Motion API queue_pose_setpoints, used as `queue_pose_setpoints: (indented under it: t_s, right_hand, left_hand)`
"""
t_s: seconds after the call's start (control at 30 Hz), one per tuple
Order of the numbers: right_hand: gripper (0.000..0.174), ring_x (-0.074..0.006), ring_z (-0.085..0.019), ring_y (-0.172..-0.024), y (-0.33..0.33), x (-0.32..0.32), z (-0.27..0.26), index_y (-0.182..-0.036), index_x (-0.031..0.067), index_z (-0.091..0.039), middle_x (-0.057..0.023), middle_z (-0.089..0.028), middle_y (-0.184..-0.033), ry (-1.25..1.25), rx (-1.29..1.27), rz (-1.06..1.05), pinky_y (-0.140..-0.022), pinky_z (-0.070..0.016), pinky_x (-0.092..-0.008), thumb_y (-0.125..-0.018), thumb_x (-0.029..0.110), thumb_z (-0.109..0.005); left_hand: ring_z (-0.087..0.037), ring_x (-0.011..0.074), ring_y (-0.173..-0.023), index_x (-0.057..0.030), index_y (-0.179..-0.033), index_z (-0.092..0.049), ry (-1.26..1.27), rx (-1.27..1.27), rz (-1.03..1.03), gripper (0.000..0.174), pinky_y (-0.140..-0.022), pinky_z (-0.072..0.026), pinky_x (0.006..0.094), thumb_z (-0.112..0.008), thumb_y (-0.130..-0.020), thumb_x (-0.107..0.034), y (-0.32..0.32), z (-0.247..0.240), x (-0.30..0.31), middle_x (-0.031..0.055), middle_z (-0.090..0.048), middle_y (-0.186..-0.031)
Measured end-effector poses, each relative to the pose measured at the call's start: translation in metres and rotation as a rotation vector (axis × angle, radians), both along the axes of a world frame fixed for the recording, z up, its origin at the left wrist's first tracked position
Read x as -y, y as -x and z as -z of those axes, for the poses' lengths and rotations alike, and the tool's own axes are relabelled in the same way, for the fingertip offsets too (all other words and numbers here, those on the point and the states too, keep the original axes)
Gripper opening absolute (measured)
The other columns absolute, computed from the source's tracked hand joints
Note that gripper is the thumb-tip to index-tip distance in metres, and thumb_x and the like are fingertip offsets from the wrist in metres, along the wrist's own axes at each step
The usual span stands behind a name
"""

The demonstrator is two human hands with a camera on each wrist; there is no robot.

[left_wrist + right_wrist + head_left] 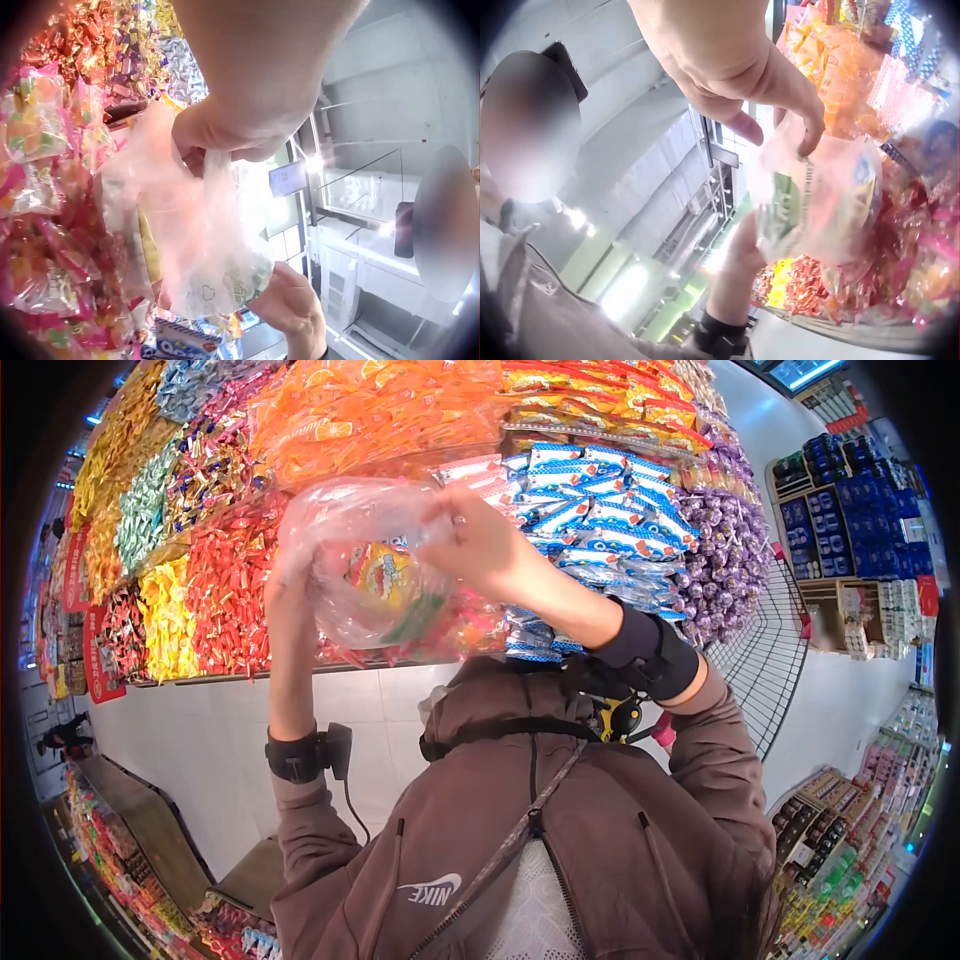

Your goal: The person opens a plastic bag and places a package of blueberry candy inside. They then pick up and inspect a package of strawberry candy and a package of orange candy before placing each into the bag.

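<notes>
A thin translucent plastic bag [345, 510] with green print hangs between both hands, its mouth spread. Inside it shows a yellow packet [385, 575] with a coloured print, partly veiled by the plastic. My left hand [290, 575] grips the bag's left side; in the left wrist view that hand [232, 124] has the plastic bunched under its fingers. On the opposite side my right hand [485, 545] holds the rim with bent fingers. In the right wrist view, the right hand's [735, 67] index finger curls over the plastic, while its thumb stands apart from it.
Heaped wrapped sweets fill the bins ahead: orange packets [370, 420], blue-and-white packets [590, 510], red sweets [235, 590] and purple-wrapped ones [725, 560]. A wire cart [765, 670] stands at the right. Stocked shelves [870, 520] lie beyond it, across white floor.
</notes>
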State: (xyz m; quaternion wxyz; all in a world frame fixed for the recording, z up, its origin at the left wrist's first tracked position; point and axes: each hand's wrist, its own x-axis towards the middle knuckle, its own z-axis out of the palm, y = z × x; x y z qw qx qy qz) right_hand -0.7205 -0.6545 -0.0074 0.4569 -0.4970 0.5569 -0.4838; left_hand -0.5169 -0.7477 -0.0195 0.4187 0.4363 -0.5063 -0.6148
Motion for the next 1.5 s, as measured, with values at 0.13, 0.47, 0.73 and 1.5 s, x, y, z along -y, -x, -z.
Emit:
queue_pose_setpoints:
  t_s: [0.13,0.47,0.73,1.5]
  right_hand:
    - [0.04,-0.0075,-0.048,-0.073,-0.006,0.025,-0.017,-0.109,0.0032,-0.038,-0.0074,-0.052,-0.085,0.117,-0.117,0.078,-0.061,-0.0415,-0.0229,-0.072,0.007,-0.054]
    - [0.037,-0.0113,-0.053,-0.071,-0.016,0.061,-0.028,-0.109,0.0026,-0.044,-0.0088,-0.054,-0.082,0.161,-0.115,-0.058,-0.06,-0.0436,-0.0248,-0.072,0.006,-0.047]
    - [0.045,-0.0191,-0.056,-0.075,-0.016,0.059,0.006,-0.115,-0.0007,-0.04,-0.0111,-0.052,-0.085,0.105,-0.333,-0.048,-0.065,-0.0455,-0.0281,-0.075,0.015,-0.054]
    - [0.019,-0.0215,-0.056,-0.069,0.189,-0.08,0.011,-0.086,0.0014,-0.055,-0.0106,-0.058,-0.08,-0.032,-0.82,0.345,-0.065,-0.0446,-0.0295,-0.067,0.001,-0.058]
  left_hand:
    - [-0.05,0.0123,-0.093,0.0013,-0.109,-0.049,0.046,-0.197,0.087,0.029,-0.079,-0.0402,0.0248,-0.045,-0.082,-0.011,0.005,-0.025,0.014,0.0077,-0.052,-0.105]
    - [-0.052,0.0113,-0.084,0.0006,-0.106,-0.051,0.367,0.414,0.035,0.029,-0.074,-0.0406,0.0252,-0.046,-0.084,-0.018,-0.017,-0.022,0.062,0.0072,-0.056,-0.093]
    - [-0.051,0.0112,-0.079,-0.0003,-0.107,-0.046,0.332,0.486,0.093,0.035,-0.068,-0.0426,0.024,-0.056,-0.079,-0.02,-0.02,0.012,0.045,0.0068,-0.055,-0.088]
    - [-0.04,0.0259,-0.109,0.0008,-0.108,-0.04,0.993,0.242,0.109,0.033,-0.094,-0.0283,0.0377,-0.047,-0.075,0.004,0.028,-0.025,-0.082,0.0155,-0.045,-0.109]
